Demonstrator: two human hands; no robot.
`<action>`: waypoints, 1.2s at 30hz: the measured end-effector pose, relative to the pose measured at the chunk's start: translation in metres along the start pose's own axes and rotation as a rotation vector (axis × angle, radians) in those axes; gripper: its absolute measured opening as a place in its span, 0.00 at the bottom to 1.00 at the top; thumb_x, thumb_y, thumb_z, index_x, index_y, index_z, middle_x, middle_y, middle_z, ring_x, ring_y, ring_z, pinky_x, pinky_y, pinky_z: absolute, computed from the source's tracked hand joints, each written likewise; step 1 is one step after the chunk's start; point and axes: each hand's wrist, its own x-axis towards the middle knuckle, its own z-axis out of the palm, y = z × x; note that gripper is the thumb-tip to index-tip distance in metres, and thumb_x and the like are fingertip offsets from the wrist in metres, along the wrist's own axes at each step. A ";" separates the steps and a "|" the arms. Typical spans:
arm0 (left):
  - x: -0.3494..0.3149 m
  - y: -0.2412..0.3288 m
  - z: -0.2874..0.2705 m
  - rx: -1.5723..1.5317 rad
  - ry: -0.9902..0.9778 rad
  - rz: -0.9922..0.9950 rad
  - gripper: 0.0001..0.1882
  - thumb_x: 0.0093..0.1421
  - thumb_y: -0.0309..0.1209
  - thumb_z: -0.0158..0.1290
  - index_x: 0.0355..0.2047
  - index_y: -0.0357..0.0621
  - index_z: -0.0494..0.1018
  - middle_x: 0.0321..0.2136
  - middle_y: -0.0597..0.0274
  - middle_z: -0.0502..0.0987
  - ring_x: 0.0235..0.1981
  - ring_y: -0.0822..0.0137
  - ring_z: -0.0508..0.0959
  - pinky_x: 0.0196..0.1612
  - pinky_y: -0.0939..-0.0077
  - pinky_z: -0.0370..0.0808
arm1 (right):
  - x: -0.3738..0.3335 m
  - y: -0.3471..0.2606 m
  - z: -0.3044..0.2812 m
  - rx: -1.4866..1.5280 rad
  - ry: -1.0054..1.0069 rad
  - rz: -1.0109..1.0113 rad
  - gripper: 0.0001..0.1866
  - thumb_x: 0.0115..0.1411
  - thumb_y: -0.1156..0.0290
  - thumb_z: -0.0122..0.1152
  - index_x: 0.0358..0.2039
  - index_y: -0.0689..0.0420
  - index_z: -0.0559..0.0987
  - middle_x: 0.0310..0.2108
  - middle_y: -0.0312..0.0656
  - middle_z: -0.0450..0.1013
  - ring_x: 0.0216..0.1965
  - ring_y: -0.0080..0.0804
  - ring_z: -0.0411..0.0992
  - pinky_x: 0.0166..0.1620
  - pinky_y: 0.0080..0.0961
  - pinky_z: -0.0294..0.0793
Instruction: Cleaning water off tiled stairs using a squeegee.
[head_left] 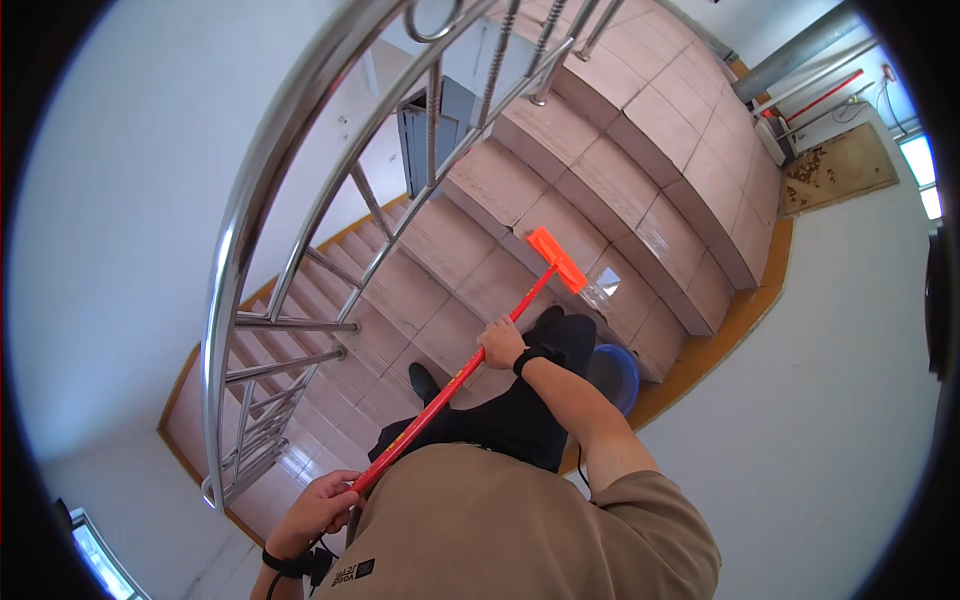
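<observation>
Mop (430, 410): red pole, slanting from the person's left side up and across the lap to the steps ahead.
Head (557, 261): flat, bright orange, at the far end of the pole, over a step; whether it touches the tile I cannot tell.
Right hand (502, 342): fingers wrapped round the pole at its upper part, below the head; black band on the wrist.
Left hand (318, 508): fingers closed about the pole's near end, beside the shirt (520, 520); black band here too.
Shiny patch (607, 284): on the tile, just beside the head's right end.
Shoes (423, 383): dark, apart, on the steps under the pole.
Tub (615, 378): blue, round, partly hidden behind the right arm and leg.
Steps (575, 150): pinkish tile, rising ahead and dropping away to the left.
Railing (222, 300): shiny metal, curving along the left.
Wall (800, 380): pale, on the right, with orange-brown skirting (775, 270).
Upper right: rusty panel (838, 170) against the wall, long-handled tools near it.
</observation>
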 end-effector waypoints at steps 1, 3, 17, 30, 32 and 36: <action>0.004 -0.002 0.002 0.003 0.003 -0.012 0.19 0.68 0.27 0.50 0.58 0.38 0.67 0.31 0.66 0.78 0.14 0.81 0.62 0.15 0.84 0.56 | -0.002 0.001 0.001 0.013 0.003 0.007 0.11 0.48 0.56 0.64 0.27 0.50 0.84 0.32 0.46 0.77 0.44 0.46 0.74 0.57 0.45 0.64; 0.013 -0.006 0.005 0.007 0.014 -0.005 0.20 0.69 0.28 0.50 0.60 0.39 0.65 0.31 0.65 0.77 0.14 0.81 0.63 0.16 0.85 0.58 | -0.006 0.012 0.000 0.045 0.028 -0.005 0.11 0.48 0.58 0.64 0.27 0.50 0.85 0.32 0.46 0.77 0.44 0.46 0.74 0.56 0.44 0.64; 0.094 0.052 0.079 0.164 -0.081 0.060 0.22 0.70 0.30 0.49 0.62 0.39 0.64 0.34 0.66 0.77 0.17 0.82 0.66 0.18 0.88 0.63 | -0.009 0.133 0.003 0.055 0.083 0.140 0.09 0.53 0.61 0.62 0.30 0.49 0.86 0.38 0.45 0.77 0.52 0.45 0.71 0.67 0.50 0.57; 0.058 0.024 0.048 0.148 -0.050 0.077 0.20 0.69 0.30 0.50 0.59 0.39 0.67 0.33 0.69 0.77 0.17 0.83 0.66 0.17 0.88 0.62 | -0.011 0.088 0.026 -0.048 0.177 0.122 0.09 0.50 0.61 0.62 0.28 0.49 0.85 0.33 0.43 0.78 0.46 0.44 0.73 0.63 0.47 0.62; 0.041 0.014 0.038 0.128 -0.027 0.071 0.20 0.69 0.30 0.50 0.59 0.38 0.67 0.33 0.68 0.78 0.17 0.82 0.67 0.17 0.87 0.62 | -0.005 0.063 0.018 -0.010 0.124 0.077 0.09 0.50 0.60 0.63 0.28 0.48 0.85 0.32 0.43 0.78 0.45 0.44 0.74 0.59 0.45 0.64; 0.010 0.002 0.030 0.098 0.002 0.068 0.19 0.69 0.30 0.49 0.58 0.38 0.67 0.32 0.67 0.77 0.15 0.82 0.65 0.16 0.86 0.58 | 0.001 0.026 0.003 0.020 0.089 0.031 0.10 0.49 0.56 0.64 0.27 0.47 0.84 0.33 0.43 0.78 0.45 0.43 0.74 0.56 0.44 0.66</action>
